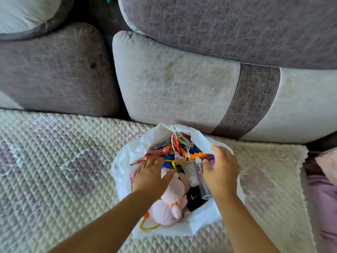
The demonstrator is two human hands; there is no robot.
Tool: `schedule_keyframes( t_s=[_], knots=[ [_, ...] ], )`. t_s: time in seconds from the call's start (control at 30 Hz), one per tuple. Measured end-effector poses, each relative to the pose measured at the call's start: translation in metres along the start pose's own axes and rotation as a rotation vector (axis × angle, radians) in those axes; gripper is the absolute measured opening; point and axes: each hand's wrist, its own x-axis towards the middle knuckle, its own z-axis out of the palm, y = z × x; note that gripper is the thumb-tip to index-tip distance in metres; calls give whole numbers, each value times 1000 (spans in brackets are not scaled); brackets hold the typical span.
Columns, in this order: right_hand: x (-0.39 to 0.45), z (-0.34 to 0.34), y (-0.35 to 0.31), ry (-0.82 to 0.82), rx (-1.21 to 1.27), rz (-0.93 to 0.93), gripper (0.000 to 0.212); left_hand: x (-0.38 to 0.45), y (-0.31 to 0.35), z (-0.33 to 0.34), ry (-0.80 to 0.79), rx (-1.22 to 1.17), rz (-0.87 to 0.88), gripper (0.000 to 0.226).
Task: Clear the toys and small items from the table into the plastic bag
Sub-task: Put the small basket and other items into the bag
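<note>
A white plastic bag lies open on a quilted sofa seat, full of toys and small items. Inside it I see a pink plush toy, a red glittery wand, a clear spray bottle, a white cable, a black item and colourful plastic pieces. My left hand reaches into the bag's left side, fingers straight, over the plush and beside the wand. My right hand is at the bag's right rim, fingers curved over the plastic edge next to the spray bottle.
The bag sits on a pale quilted cover. Grey and cream sofa cushions stand right behind the bag. Pink and purple fabric lies at the right edge.
</note>
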Motion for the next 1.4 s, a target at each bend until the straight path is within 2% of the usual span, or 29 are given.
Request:
schedule_keyframes(
  t_s=[0.13, 0.3, 0.37, 0.47, 0.67, 0.73, 0.83, 1.07, 1.23, 1.4],
  knots=[
    [-29, -20, -17, -21, 96, -140, 31, -54, -8, -11, 51, -135, -92, 38],
    [-78, -51, -46, -214, 252, -296, 30, -125, -16, -42, 119, -434, -262, 17],
    [-105, -62, -52, -329, 260, -348, 33, -159, -20, -51, 147, -529, -312, 20],
    [-139, -79, -56, -437, 282, -441, 32, -210, -25, -58, 213, -559, -330, 26],
    [-206, -105, -81, -603, 237, -711, 20, -333, -48, -57, 477, -614, -403, 4],
    [-234, -105, -90, -702, 176, -797, 21, -376, -63, -48, 530, -650, -453, 16],
    [-273, -101, -106, -793, 102, -931, 20, -436, -86, -31, 559, -697, -558, 21],
    [-391, -76, -164, -946, 29, -1137, 22, -578, -141, 12, 805, -904, -842, 9],
    [-495, -46, -206, -1040, 2, -1281, 19, -674, -189, 41, 835, -974, -989, 12],
    [-598, -20, -238, -1122, 7, -1339, 18, -758, -237, 63, 912, -1083, -1108, 8]
  ],
)
